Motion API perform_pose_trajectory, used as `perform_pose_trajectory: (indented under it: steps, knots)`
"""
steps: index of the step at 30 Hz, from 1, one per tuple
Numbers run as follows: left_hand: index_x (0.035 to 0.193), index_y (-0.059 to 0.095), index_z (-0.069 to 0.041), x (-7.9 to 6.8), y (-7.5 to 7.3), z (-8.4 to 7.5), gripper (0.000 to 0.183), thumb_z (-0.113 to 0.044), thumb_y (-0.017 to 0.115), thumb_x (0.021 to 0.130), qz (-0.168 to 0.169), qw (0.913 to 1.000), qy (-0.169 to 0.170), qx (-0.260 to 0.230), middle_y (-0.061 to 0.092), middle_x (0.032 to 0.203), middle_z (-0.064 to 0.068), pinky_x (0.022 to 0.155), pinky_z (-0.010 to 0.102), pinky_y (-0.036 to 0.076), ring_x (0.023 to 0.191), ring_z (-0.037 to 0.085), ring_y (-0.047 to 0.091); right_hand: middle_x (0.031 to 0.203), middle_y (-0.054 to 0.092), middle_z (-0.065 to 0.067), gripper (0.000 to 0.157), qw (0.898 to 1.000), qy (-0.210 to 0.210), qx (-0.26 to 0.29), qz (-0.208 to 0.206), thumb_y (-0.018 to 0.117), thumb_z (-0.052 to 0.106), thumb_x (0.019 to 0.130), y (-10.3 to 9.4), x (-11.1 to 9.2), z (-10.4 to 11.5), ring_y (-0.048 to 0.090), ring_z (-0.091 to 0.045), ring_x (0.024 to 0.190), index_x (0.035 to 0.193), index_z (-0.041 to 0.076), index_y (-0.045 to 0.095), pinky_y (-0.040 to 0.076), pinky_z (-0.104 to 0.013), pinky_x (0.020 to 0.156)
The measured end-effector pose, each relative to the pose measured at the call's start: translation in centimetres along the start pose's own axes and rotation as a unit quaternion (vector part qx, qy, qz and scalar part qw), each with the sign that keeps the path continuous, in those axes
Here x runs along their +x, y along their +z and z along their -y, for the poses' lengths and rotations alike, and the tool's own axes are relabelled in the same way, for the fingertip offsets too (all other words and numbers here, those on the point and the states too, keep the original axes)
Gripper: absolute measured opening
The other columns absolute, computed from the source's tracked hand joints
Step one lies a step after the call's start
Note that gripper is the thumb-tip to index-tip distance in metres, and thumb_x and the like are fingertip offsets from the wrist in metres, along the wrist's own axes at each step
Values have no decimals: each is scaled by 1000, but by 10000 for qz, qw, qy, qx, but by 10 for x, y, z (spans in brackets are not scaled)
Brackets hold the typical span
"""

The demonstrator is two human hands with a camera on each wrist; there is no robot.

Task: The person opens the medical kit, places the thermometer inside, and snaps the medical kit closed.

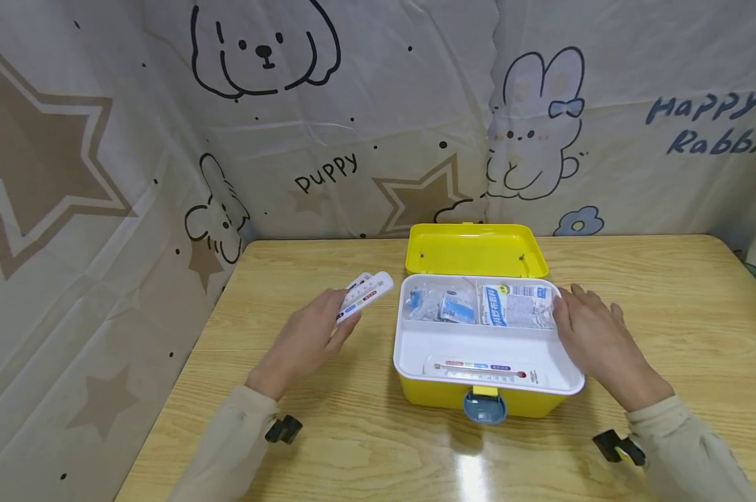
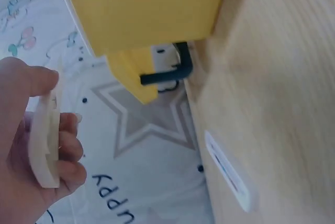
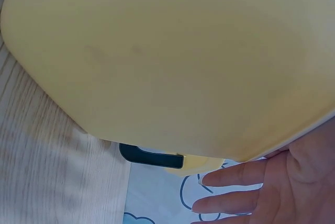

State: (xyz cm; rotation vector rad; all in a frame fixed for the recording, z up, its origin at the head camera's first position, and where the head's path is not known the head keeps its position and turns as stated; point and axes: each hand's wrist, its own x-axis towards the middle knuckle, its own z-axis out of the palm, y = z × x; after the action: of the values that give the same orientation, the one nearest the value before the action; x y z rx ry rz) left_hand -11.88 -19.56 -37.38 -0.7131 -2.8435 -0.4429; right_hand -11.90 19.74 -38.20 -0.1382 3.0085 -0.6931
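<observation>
Backdrop: pale printed cloth (image 1: 378, 132) with puppy, rabbit and star drawings, behind the yellow box (image 1: 428, 394). Surface: wood-grain table (image 1: 346, 432), under the box.

Left hand (image 1: 305, 336): one; left of the box, grasping, thumb on one face of the held piece and fingers curled behind the other.

White thermometer (image 1: 368, 297): one, in that grasp; left of the box, not touching it; tilted, upper end pointing toward it.

Right hand (image 1: 597, 345): one; at the right wall of the box, grasping nothing; fingers straight and slightly spread, thumb side touching the rim.

Handling, as judged: a light pinch at the edges suits so thin a piece; printed face kept up, fingers off the scale. Its free end wants lifting well over the rim on any pass near the box, the right hand steadying without pushing.

Second thermometer (image 2: 230, 172): one, apparently alike; flat on the table, left of the box; mostly hidden in the head view.

Third thermometer (image 1: 484, 371): one; lying lengthwise in the front compartment of the box.

Clear bags (image 1: 421, 304), blue-and-white contents: rear left compartment of the box; exact count unclear.

Printed packet (image 1: 517, 305): one; rear right compartment.

Lid (image 1: 476, 249): yellow, thrown back behind the box.

Latch (image 1: 485, 408): grey-blue, front of the box, undone.
</observation>
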Motion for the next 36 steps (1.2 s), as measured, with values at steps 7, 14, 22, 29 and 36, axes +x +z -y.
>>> perform_pose_trajectory:
  steps: [7, 14, 22, 29, 36]
  knots:
    - [133, 51, 2, 15, -4, -20, 45, -26, 55, 99, -152, 9968, 712, 318, 61, 121, 14, 93, 41, 49, 105, 25, 58, 142, 24, -43, 61, 10000, 14, -33, -16, 17, 34, 106, 0, -1, 0, 18, -63, 130, 142, -12, 34, 9, -75, 103]
    - [127, 53, -1, 29, -10, -46, 39, -23, 61, 96, 68, 9926, 1210, 71, 62, 118, 10, 105, 38, 41, 109, 23, 56, 144, 21, -43, 63, 9998, -68, -127, -158, 15, 34, 105, -1, -1, -1, 10, -60, 135, 142, -15, 31, 5, -71, 107]
    - [127, 59, -3, 41, -9, -78, 39, -20, 67, 92, 446, 9840, 1703, -256, 60, 123, 9, 99, 28, 47, 113, 20, 53, 149, 11, -40, 65, 9991, -185, -183, -342, 17, 35, 106, -1, -4, -1, 1, -52, 140, 144, -18, 19, -1, -63, 113]
    - [128, 60, -8, 51, 2, -101, 39, -27, 64, 94, 1046, 9778, 1812, -145, 63, 119, 6, 92, 24, 50, 104, 17, 58, 150, 7, -39, 66, 9988, -169, -196, -411, 18, 34, 106, 0, -4, -2, 0, -51, 140, 143, -20, 16, -1, -62, 113]
    - [130, 60, -8, 57, 10, -114, 46, -34, 63, 92, 1543, 9712, 1790, -303, 64, 118, 5, 91, 18, 48, 99, 11, 58, 148, 13, -40, 66, 9990, -141, -153, -398, 17, 35, 105, 1, -4, -1, 2, -53, 140, 142, -20, 21, 1, -64, 113]
